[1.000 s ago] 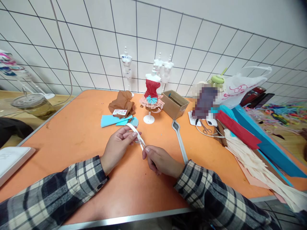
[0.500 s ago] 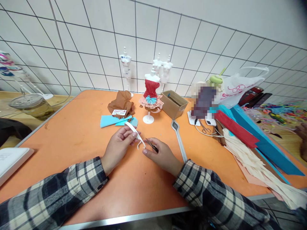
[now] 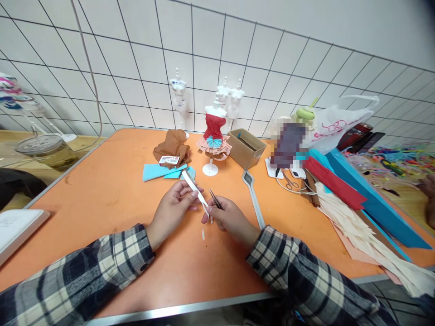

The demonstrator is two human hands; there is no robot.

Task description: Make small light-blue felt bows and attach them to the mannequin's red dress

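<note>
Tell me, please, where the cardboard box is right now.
In the head view, the cardboard box sits right of centre near the tiled wall, just right of the dress form in red.

The left hand [image 3: 176, 203] pinched a white strip [image 3: 193, 184], nearer the person than the red-topped dress form [image 3: 215, 127], while the right hand [image 3: 231, 219] gripped the strip's lower end and a dark pointed tool [image 3: 215, 199]. Brown crumpled paper [image 3: 172, 146] lay left of that form; an open cardboard box [image 3: 246, 151] sat just right.
</note>
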